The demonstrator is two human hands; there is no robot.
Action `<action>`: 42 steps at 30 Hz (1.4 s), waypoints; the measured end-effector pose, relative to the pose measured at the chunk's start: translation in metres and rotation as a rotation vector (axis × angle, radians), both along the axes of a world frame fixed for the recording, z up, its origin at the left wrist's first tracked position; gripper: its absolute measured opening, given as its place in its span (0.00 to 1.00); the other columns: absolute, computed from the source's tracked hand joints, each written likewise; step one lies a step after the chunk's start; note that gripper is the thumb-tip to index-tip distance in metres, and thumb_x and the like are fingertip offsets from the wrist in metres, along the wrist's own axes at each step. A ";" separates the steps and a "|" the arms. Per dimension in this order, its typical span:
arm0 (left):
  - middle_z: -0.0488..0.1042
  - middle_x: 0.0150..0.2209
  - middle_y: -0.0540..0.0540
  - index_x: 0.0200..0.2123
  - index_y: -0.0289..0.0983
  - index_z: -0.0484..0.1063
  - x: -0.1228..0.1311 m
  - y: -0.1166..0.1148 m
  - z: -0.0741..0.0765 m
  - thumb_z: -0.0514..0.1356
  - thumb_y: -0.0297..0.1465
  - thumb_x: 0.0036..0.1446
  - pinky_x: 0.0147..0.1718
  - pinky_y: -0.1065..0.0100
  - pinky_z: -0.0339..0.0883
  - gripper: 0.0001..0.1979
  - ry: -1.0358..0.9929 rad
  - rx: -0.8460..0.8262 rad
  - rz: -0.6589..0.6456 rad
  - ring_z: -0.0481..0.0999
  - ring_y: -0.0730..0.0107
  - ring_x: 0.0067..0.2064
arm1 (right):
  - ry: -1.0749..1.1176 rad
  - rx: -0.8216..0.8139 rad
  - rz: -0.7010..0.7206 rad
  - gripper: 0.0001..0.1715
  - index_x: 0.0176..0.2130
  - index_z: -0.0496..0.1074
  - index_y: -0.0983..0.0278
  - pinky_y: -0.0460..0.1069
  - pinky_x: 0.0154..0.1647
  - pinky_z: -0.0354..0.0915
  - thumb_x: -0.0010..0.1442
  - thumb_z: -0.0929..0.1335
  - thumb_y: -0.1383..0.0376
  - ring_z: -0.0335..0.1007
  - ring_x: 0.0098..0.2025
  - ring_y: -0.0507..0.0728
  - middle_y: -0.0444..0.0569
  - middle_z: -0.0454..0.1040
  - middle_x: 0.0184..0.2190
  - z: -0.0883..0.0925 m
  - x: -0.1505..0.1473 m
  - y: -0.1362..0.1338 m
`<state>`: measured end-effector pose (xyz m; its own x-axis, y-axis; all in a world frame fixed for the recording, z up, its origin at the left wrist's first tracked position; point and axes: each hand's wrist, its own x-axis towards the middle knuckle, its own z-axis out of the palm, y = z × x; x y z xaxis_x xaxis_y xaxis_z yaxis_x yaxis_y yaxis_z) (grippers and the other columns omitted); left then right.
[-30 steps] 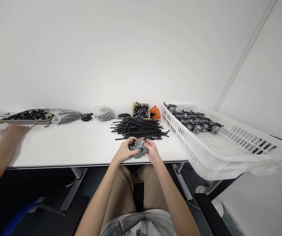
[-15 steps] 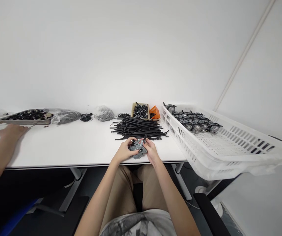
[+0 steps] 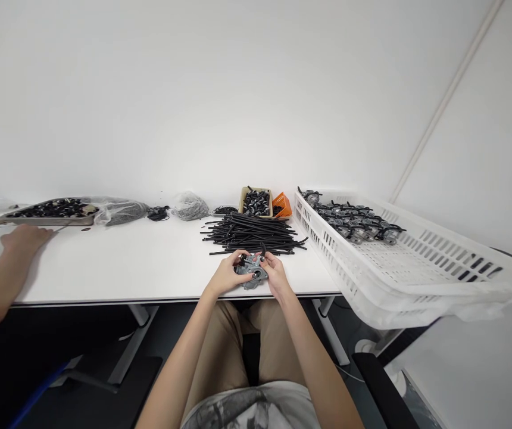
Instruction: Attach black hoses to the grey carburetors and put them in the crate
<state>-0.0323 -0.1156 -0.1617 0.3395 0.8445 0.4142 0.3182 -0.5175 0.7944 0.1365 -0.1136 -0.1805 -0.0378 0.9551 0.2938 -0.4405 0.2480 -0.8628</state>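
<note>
Both my hands hold a small grey metal part (image 3: 253, 273) just above the front edge of the white table (image 3: 140, 262). My left hand (image 3: 225, 275) wraps round its left side. My right hand (image 3: 275, 273) grips its right side, with fingertips pinched near a short black tube (image 3: 263, 249) that sticks up from the part. A pile of black tubes (image 3: 252, 233) lies right behind my hands.
A white slotted crate (image 3: 417, 262) with several grey parts (image 3: 354, 221) stands at the right. At the back are a beige tray of black pieces (image 3: 256, 202), an orange bin (image 3: 281, 204), plastic bags (image 3: 189, 207) and a metal tray (image 3: 50, 211). Another person's hand (image 3: 26, 238) rests at the left.
My hands have stayed on the grey part with only small finger shifts. The other person's hand at the left has barely moved.
</note>
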 end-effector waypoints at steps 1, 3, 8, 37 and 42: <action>0.76 0.37 0.47 0.49 0.36 0.68 0.000 0.000 0.000 0.68 0.34 0.45 0.39 0.68 0.66 0.26 0.000 0.002 0.002 0.73 0.67 0.37 | -0.004 -0.004 -0.006 0.21 0.35 0.76 0.63 0.49 0.43 0.65 0.45 0.77 0.53 0.71 0.37 0.55 0.46 0.77 0.31 0.000 0.000 0.000; 0.76 0.37 0.47 0.49 0.36 0.68 0.000 -0.001 0.001 0.67 0.34 0.46 0.38 0.68 0.66 0.26 -0.002 0.004 0.005 0.73 0.67 0.37 | 0.000 -0.015 -0.005 0.21 0.35 0.76 0.63 0.49 0.43 0.65 0.46 0.77 0.53 0.71 0.37 0.55 0.47 0.77 0.31 0.001 -0.001 0.000; 0.76 0.38 0.47 0.48 0.37 0.68 0.000 -0.002 0.001 0.67 0.34 0.46 0.39 0.68 0.66 0.25 0.005 0.000 0.010 0.73 0.67 0.37 | 0.032 -0.032 0.055 0.21 0.37 0.77 0.63 0.49 0.38 0.64 0.49 0.75 0.51 0.70 0.34 0.55 0.47 0.77 0.32 0.002 0.001 -0.003; 0.74 0.51 0.42 0.57 0.38 0.65 -0.001 -0.002 0.005 0.65 0.36 0.51 0.47 0.63 0.66 0.29 0.025 -0.009 -0.083 0.73 0.61 0.47 | -0.081 0.084 0.251 0.21 0.29 0.78 0.64 0.49 0.43 0.63 0.43 0.78 0.50 0.66 0.39 0.55 0.48 0.73 0.36 0.018 0.023 0.028; 0.73 0.53 0.41 0.58 0.38 0.64 -0.004 0.002 0.000 0.65 0.37 0.52 0.52 0.60 0.64 0.31 0.021 -0.016 -0.104 0.72 0.58 0.51 | -0.118 0.115 0.401 0.23 0.28 0.76 0.63 0.49 0.41 0.63 0.42 0.79 0.49 0.65 0.39 0.55 0.48 0.71 0.39 0.023 0.031 0.032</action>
<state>-0.0365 -0.1133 -0.1620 0.4343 0.8105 0.3930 0.2794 -0.5360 0.7966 0.1671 -0.0812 -0.1578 -0.4388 0.8195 0.3687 -0.4214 0.1748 -0.8899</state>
